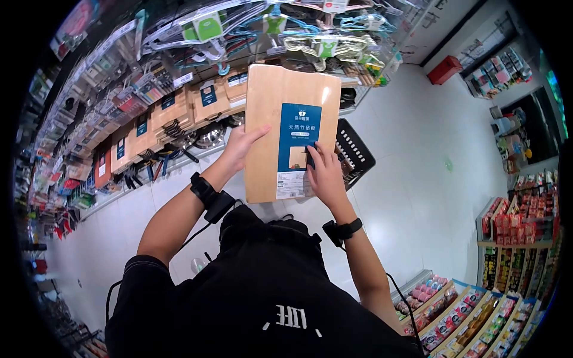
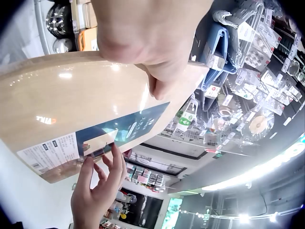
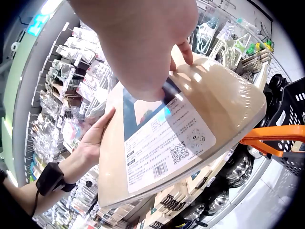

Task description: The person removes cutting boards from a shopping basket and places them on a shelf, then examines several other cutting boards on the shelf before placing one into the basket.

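A shrink-wrapped wooden cutting board (image 1: 262, 173) with a blue and white label (image 1: 301, 128) is held up before the person's chest. The left hand (image 1: 242, 146) grips its left edge, the thumb lying on the front face; its other fingers are hidden behind. On the label's lower part rest the fingertips of the right hand (image 1: 325, 176), slightly bent and spread. In the left wrist view the right hand (image 2: 97, 191) touches the board (image 2: 62, 105) near the label's picture. The right wrist view shows the left hand (image 3: 90, 140) at the board's far edge (image 3: 110, 143).
Shelves on the left hold more cutting boards (image 1: 170, 110), pans (image 1: 210, 136) and hangers (image 1: 209, 27). A black basket (image 1: 356, 156) with an orange handle (image 3: 274, 134) stands behind the board. Snack racks (image 1: 459, 310) are at the lower right, a red bin (image 1: 444, 70) farther back.
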`<state>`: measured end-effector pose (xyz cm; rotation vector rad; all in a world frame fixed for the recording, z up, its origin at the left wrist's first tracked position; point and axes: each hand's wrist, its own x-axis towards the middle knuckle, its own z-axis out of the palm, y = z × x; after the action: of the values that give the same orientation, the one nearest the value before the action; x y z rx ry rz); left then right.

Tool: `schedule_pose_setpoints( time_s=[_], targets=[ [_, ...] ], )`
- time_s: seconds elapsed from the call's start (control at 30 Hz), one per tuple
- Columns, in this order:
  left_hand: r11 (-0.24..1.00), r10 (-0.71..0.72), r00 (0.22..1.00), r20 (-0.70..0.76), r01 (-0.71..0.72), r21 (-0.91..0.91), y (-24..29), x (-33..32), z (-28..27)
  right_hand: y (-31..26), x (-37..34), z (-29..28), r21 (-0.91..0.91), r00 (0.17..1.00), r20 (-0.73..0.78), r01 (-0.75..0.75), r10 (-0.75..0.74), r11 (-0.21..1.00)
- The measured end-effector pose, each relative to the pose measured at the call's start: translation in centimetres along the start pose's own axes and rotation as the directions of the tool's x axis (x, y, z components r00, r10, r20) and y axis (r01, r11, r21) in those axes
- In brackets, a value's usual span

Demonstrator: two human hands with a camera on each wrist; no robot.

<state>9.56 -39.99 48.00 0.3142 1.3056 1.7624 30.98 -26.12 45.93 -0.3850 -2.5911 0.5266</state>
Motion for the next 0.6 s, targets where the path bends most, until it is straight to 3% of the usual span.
schedule_pose_setpoints(
  time_s=[0.1, 0.2, 0.37, 0.47, 0.5, 0.6],
  targets=[
    [0.999, -0.002, 0.998, -0.066, 0.0, -0.04, -0.6, -1.0, -2.3, -0.9, 0.6, 0.9, 0.007, 0.996, 0.089, 0.02, -0.02, 1.0],
    [0.997, 0.009, 0.995, -0.104, -0.018, -0.08, -0.6, -2.8, -4.6, -2.5, 1.3, 2.0, 0.085, 0.998, 0.065, 0.006, -0.011, 0.996],
    [0.988, 0.028, 0.984, -0.178, -0.055, -0.146, 0.2, -6.8, -9.6, -6.0, 2.9, 3.1, 0.016, 0.982, -0.166, 0.096, -0.092, 0.995],
    [0.985, -0.01, 0.953, -0.302, -0.043, -0.168, 1.1, -10.1, -12.9, -7.0, 2.9, 8.1, 0.224, 0.984, 0.064, 0.146, -0.164, 0.964],
    [0.981, -0.007, 0.951, -0.309, -0.054, -0.185, 1.1, -11.2, -14.5, -9.7, 3.3, 8.1, 0.173, 0.981, 0.076, 0.163, -0.178, 0.971],
    [0.967, 0.009, 0.937, -0.349, -0.097, -0.237, 0.9, -14.9, -20.3, -13.2, 3.6, 11.7, 0.313, 0.955, 0.142, 0.207, -0.261, 0.927]
  ],
)
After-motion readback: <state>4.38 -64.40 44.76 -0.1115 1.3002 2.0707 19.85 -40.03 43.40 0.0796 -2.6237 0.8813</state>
